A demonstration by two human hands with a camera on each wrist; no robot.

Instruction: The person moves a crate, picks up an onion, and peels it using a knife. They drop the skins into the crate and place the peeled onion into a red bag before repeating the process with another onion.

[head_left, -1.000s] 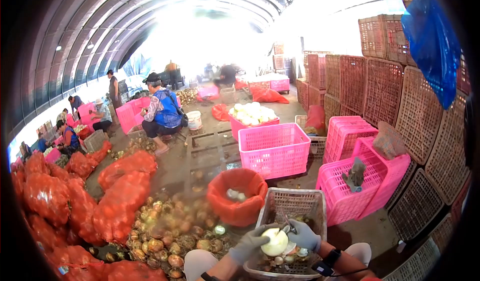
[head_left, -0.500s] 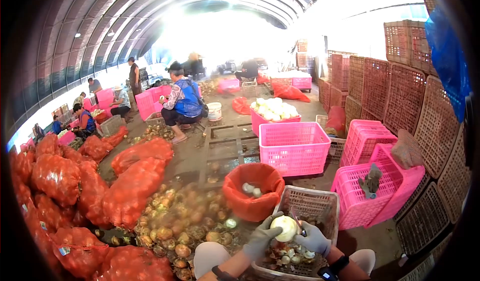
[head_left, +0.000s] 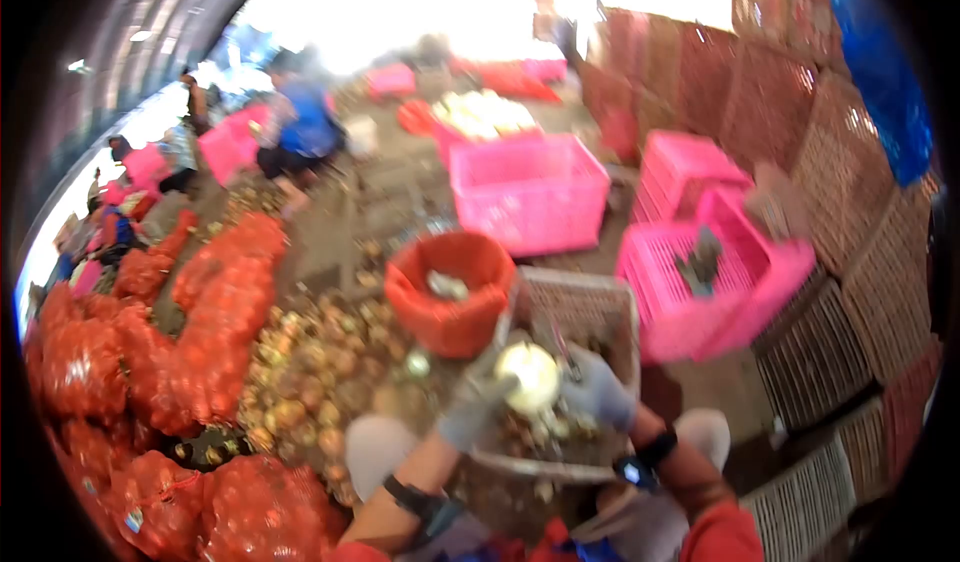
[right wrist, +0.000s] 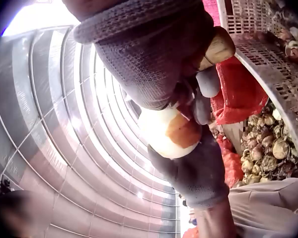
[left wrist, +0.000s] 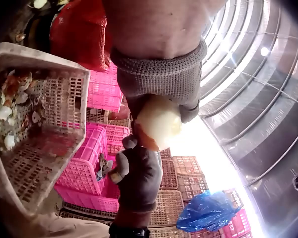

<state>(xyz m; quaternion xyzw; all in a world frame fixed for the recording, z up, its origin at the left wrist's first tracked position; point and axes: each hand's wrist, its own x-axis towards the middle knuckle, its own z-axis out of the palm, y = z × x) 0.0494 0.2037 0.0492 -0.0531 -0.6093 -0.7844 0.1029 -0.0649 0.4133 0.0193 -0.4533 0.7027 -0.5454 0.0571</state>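
Note:
A partly peeled onion (head_left: 530,378) is held between the two gloved hands, over a crate. My left hand (head_left: 474,402), in a grey knit glove, grips it from the left. The right hand (head_left: 600,392), gloved too, holds a small knife whose wooden handle (right wrist: 218,48) sticks out of the fist in the right wrist view. The right fingers are right at the onion's surface, and a patch of brown skin (right wrist: 184,133) shows beside them. Most of the blade is hidden. Peels and scraps (left wrist: 11,110) lie in the grey plastic crate (left wrist: 64,101) below.
A red-lined tub (head_left: 445,317) with some peeled onions stands past the crate. Unpeeled onions (head_left: 310,362) and full red net sacks (head_left: 225,327) lie on the left. Pink crates (head_left: 530,207) and stacked brown crates (head_left: 770,92) stand ahead and right. Other people work farther back.
The head view has swung downward and right, blurring the scene. Both hands stay at the onion above the crate, the left still gripping it and the right still holding the knife.

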